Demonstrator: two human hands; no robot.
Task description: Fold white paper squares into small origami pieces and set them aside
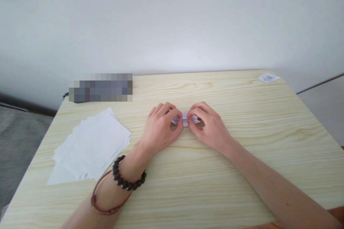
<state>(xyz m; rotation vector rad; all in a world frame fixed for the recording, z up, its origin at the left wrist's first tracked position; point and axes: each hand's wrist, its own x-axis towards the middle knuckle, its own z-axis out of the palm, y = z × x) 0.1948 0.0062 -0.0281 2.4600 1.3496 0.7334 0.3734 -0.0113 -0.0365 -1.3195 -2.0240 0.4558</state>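
Observation:
A small folded white paper (185,121) lies at the middle of the table, between my two hands. My left hand (163,123) pinches its left part with thumb and forefinger. From the other side, my right hand (208,123) pinches the paper's right part in the same manner. A raised fold runs between the two pinches, and the fingertips cover the paper's ends in part. On my left wrist are a dark bead bracelet (126,182) and a brown cord.
Fanned-out white paper sheets (99,143) lie to the left on the wooden table (204,186). A blurred-out dark object (102,89) rests at the back left. Near the far right corner is a folded diamond-shaped paper (268,77). A white wall (172,25) stands behind the table.

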